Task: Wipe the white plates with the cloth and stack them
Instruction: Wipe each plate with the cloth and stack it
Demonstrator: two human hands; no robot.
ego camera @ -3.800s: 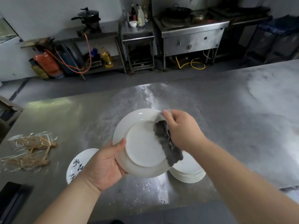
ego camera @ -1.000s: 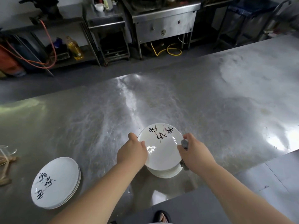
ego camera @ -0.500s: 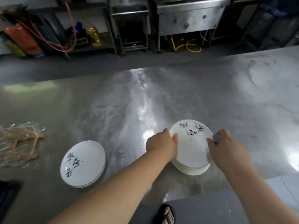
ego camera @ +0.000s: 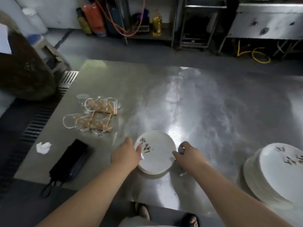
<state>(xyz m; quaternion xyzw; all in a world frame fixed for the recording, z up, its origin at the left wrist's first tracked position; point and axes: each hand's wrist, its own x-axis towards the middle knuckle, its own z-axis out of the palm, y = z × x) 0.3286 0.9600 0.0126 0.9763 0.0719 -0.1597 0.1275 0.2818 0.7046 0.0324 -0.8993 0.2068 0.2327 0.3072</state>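
Closest to me, below the worktop's near edge, sandalled feet [ego camera: 142, 211] stand on grey floor. Both forearms reach in over the near edge of the steel worktop [ego camera: 221, 112]. I see the left hand [ego camera: 125, 155] grasping the left rim of the top plate [ego camera: 157, 154]. Its thumb lies on the plate's face beside the black brushwork, and the other fingers are hidden under the rim. I see the right hand [ego camera: 191, 157] clenched round a grey cloth [ego camera: 181, 149], bunched above the knuckles, with the forefinger tip touching the plate's right rim. The plate sits face up on a short stack [ego camera: 152, 172] of white plates near the middle of the near edge. A taller stack [ego camera: 278, 177], also lettered, stands well apart by the right edge. Toward the near left corner lies a black folded pouch [ego camera: 70, 161]; I cannot tell what it is. A crumpled white wad [ego camera: 43, 147] lies near the left edge. Farther in, left of centre, are clear bags of tan sticks [ego camera: 95, 115]. Beyond the far edge are a yellow bottle [ego camera: 157, 24] on a low shelf, an orange canister [ego camera: 93, 17] and a yellow hose [ego camera: 255, 54] on the floor. Motion blur throughout.
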